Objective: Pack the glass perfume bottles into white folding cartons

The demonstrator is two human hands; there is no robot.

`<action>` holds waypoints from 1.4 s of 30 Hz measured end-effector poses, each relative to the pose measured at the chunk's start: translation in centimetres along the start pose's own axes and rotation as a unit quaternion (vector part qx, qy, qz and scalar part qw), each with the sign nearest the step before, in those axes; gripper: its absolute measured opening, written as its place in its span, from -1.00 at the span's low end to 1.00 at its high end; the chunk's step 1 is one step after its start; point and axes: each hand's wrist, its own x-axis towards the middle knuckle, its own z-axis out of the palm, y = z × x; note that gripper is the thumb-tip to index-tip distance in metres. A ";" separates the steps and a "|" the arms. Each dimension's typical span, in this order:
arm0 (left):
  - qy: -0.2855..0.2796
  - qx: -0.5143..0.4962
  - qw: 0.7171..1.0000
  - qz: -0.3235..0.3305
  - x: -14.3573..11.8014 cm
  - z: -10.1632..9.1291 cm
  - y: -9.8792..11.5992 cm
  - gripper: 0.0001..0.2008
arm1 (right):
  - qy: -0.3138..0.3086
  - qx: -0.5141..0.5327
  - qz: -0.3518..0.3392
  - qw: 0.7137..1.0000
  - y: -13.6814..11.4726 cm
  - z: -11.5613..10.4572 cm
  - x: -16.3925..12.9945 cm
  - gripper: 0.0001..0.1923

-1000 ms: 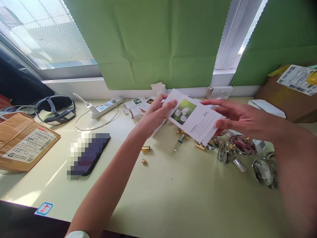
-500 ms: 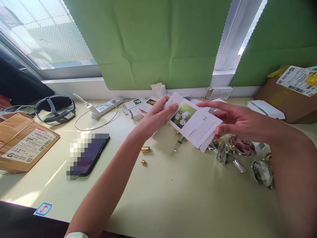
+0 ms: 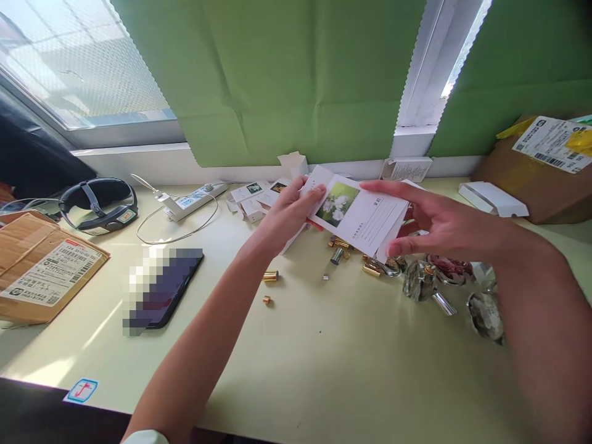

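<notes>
A white folding paper box (image 3: pixel 370 221), printed with a photo of white flowers and lines of text, is held tilted above the table. My left hand (image 3: pixel 292 213) grips its left end, thumb on the front face. At the right end, my right hand (image 3: pixel 446 225) has its fingers along the upper edge and its thumb by the lower corner flap. Below the box lie small gold and silver caps, among them a silver cylinder (image 3: pixel 337 256) and a gold cylinder (image 3: pixel 271 276). Glass bottles (image 3: pixel 419 280) stand near my right wrist.
More printed white boxes (image 3: pixel 252 192) lie by the wall. A power strip (image 3: pixel 197 200) with a cable, a black headset (image 3: pixel 99 206), a phone (image 3: pixel 178 290) and a cardboard parcel (image 3: pixel 46 265) occupy the left. A large brown carton (image 3: pixel 522 179) stands at the right rear.
The box has shifted slightly left and up in my hands. My right hand has closed in, its fingers moving along the upper edge and its thumb to the lower corner.
</notes>
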 end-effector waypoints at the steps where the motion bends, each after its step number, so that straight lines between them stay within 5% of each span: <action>1: 0.001 -0.001 1.000 0.003 0.0 0.0 0.1 -0.70 | -0.002 -0.001 0.000 1.000 -0.1 0.1 0.0 -0.08; 23: -0.025 0.006 0.999 0.021 -0.7 0.5 1.1 -0.70 | 0.025 -0.027 -0.024 0.999 0.2 -0.3 -0.1 -0.27; 29: -0.047 0.029 0.998 0.011 -1.0 0.8 0.9 -0.67 | 0.028 -0.007 -0.031 0.999 -0.4 0.1 -0.3 -0.18; 38: -0.142 0.005 0.989 -0.035 -0.6 -1.1 1.3 -0.64 | -0.079 0.021 -0.014 0.997 -0.1 -0.3 -0.3 -0.21; 42: -0.147 0.034 0.988 -0.038 -0.6 -1.2 1.1 -0.67 | -0.074 0.038 -0.010 0.996 0.0 -0.3 -0.3 -0.28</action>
